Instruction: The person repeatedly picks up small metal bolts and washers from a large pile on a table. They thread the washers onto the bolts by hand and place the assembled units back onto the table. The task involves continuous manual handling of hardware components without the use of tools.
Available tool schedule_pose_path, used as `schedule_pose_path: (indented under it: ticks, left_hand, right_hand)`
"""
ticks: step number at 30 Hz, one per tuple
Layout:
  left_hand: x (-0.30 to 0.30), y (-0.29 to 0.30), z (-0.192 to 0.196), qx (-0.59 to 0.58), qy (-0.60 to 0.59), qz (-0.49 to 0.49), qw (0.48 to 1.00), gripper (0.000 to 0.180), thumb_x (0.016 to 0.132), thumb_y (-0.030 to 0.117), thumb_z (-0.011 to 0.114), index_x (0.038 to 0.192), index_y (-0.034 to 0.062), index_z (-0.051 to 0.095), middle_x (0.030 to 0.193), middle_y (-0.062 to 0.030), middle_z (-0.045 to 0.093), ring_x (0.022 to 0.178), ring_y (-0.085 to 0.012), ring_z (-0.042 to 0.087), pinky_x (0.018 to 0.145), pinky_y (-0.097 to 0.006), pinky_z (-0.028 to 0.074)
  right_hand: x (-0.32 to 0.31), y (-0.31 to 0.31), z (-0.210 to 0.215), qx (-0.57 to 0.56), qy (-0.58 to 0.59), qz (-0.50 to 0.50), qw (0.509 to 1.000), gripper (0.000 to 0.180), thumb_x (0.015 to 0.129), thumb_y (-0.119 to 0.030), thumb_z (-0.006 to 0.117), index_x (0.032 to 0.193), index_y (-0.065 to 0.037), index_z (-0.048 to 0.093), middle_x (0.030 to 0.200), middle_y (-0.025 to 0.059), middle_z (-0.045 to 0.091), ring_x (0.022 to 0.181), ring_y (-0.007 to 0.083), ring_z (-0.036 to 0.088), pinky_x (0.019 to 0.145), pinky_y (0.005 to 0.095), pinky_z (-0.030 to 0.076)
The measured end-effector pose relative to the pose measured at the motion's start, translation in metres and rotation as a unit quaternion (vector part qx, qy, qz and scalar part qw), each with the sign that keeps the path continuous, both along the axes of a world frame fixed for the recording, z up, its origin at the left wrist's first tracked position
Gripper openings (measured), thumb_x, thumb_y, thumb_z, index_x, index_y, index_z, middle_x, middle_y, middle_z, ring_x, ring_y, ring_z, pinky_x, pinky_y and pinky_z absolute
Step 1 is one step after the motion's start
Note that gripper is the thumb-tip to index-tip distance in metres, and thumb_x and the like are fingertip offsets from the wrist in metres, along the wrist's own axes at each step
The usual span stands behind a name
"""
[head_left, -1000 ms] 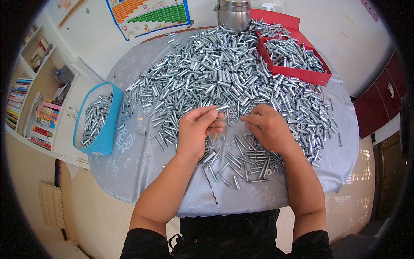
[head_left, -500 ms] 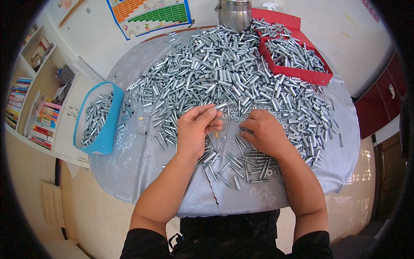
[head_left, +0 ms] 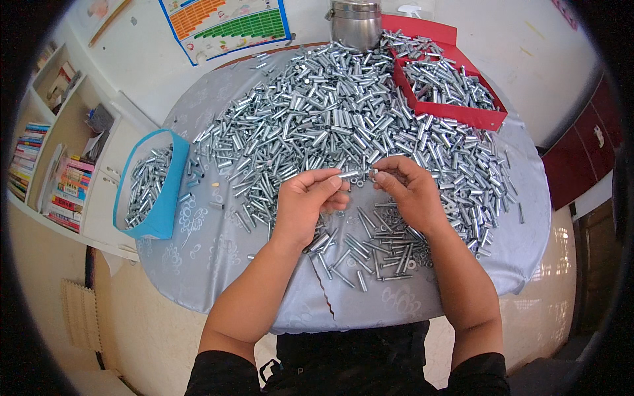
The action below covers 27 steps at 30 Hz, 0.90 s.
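Observation:
My left hand (head_left: 300, 204) pinches a shiny metal sleeve anchor bolt (head_left: 348, 175) between thumb and fingertips, its free end pointing right. Close to that end, my right hand (head_left: 416, 195) grips a small nut (head_left: 374, 172) with thumb and forefinger. Whether the nut touches the bolt is too small to make out. Under and beyond both hands spreads a big heap of metal sleeves and bolts (head_left: 310, 112). Nearer to me lie loose long bolts (head_left: 396, 277) and several washers and nuts.
A blue fabric bin (head_left: 162, 221) of metal sleeve bolts stands at the left of the grey-clothed table (head_left: 218, 277). At the far right sits an open red box (head_left: 462, 115) filled with bolts, beside a steel pot (head_left: 356, 28). Bookshelves (head_left: 49, 148) line the left side.
My right hand has risen from the small parts on the table toward the bolt's end, now with a nut in its fingertips. My left hand has moved slightly, bringing the bolt nearly level.

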<state>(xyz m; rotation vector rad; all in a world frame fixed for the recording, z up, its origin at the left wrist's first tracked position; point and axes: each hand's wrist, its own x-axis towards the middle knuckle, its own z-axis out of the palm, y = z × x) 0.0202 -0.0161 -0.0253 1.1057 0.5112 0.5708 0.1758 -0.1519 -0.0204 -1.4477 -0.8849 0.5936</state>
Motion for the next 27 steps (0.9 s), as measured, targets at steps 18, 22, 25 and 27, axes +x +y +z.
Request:
schedule_pose_path:
  ticks: [18, 22, 25, 27]
  left_hand:
    - [-0.0004, -0.0025, 0.0007, 0.024, 0.019, -0.034, 0.999, 0.021, 0.089, 0.006, 0.062, 0.109, -0.0030, 0.063, 0.093, -0.0143, 0.070, 0.073, -0.0158, 0.068, 0.064, -0.027, 0.057]
    - [0.0004, -0.0026, -0.0003, 0.031, 0.013, -0.044, 0.998, 0.021, 0.089, 0.006, 0.062, 0.108, -0.0024, 0.064, 0.093, -0.0141, 0.070, 0.073, -0.0161, 0.068, 0.064, -0.027, 0.057]
    - [-0.0002, -0.0038, 0.0004, 0.032, 0.004, -0.057, 0.998, 0.021, 0.089, 0.006, 0.062, 0.108, -0.0020, 0.064, 0.093, -0.0141, 0.070, 0.073, -0.0162, 0.068, 0.064, -0.027, 0.057]
    - [-0.0003, -0.0040, 0.0008, 0.030, 0.003, -0.058, 0.998, 0.021, 0.089, 0.006, 0.062, 0.109, -0.0020, 0.064, 0.093, -0.0141, 0.070, 0.073, -0.0163, 0.068, 0.064, -0.027, 0.057]
  right_hand:
    - [-0.0043, -0.0007, 0.0025, -0.021, 0.002, 0.027, 0.999, 0.018, 0.090, -0.006, 0.061, 0.105, 0.003, 0.062, 0.090, 0.0058, 0.066, 0.081, 0.0118, 0.062, 0.074, 0.0255, 0.049]
    - [-0.0029, -0.0022, 0.0027, -0.039, -0.041, 0.029, 0.998, 0.016, 0.092, -0.012, 0.060, 0.100, 0.002, 0.062, 0.084, 0.0046, 0.063, 0.070, 0.0109, 0.058, 0.065, 0.0253, 0.047]
    - [0.0025, -0.0040, -0.0011, -0.091, -0.053, 0.036, 0.994, 0.017, 0.093, -0.015, 0.059, 0.097, 0.002, 0.062, 0.082, 0.0048, 0.061, 0.066, 0.0106, 0.056, 0.061, 0.0255, 0.046]
    - [0.0036, -0.0034, -0.0035, -0.101, -0.055, 0.026, 0.993, 0.018, 0.094, -0.016, 0.059, 0.095, 0.002, 0.062, 0.080, 0.0049, 0.061, 0.065, 0.0105, 0.055, 0.060, 0.0257, 0.046]
